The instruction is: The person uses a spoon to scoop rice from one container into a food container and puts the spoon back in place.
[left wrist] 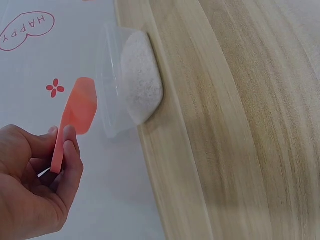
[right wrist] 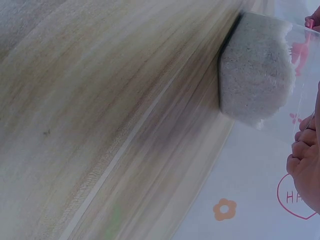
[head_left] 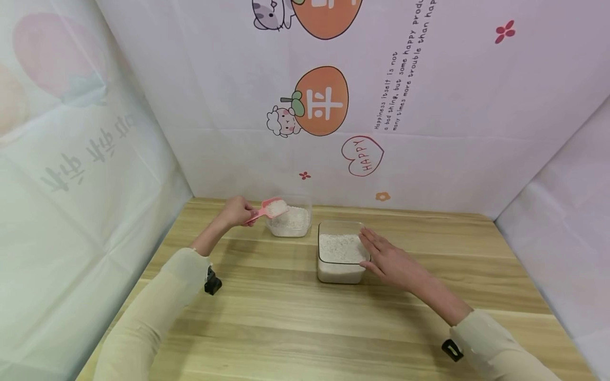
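Note:
A pink scoop (head_left: 258, 214) heaped with white rice (head_left: 278, 207) is held by its handle in my left hand (head_left: 238, 211). In the left wrist view the thumb and fingers pinch the scoop (left wrist: 80, 107), whose bowl is above the table. Just under and beyond it stands a small clear container (head_left: 288, 233), partly filled with rice. To its right is a larger clear square container (head_left: 343, 263) holding more rice (head_left: 340, 247). My right hand (head_left: 393, 264) rests against that container's right side with fingers extended; only part of the hand (right wrist: 307, 170) shows in the right wrist view.
Both containers stand on a wood-grain table (head_left: 267, 317), near its back edge. A printed white cloth (head_left: 229, 106) rises behind the table, with more cloth on the left and right sides.

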`<state>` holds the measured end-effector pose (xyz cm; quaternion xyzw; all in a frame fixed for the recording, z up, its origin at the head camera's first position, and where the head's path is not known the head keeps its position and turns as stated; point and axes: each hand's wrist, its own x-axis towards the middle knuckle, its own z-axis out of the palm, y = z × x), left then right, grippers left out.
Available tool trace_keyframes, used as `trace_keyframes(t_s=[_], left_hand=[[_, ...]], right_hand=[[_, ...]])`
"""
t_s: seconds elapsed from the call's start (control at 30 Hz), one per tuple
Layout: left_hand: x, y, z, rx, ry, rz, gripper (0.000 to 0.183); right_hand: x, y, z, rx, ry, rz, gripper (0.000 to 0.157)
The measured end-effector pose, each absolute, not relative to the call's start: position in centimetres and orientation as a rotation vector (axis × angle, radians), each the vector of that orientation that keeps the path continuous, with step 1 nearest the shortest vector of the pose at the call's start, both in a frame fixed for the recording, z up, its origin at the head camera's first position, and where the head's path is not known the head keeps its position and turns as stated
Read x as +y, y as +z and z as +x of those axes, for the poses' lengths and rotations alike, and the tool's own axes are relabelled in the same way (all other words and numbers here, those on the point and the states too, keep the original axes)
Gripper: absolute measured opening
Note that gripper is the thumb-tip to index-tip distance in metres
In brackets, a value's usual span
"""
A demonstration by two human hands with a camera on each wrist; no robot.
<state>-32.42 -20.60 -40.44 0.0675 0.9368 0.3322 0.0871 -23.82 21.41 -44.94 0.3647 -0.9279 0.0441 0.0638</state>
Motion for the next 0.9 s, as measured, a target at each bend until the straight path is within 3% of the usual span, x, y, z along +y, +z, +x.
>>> trace_keyframes(t_s=[0.9], left_hand=[[-18.9,-38.6,-32.2,2.93,0.67,0.254,0.032]], right_hand=[[21.5,-44.9,-23.8,-2.808,0.18,1.095,0.068]])
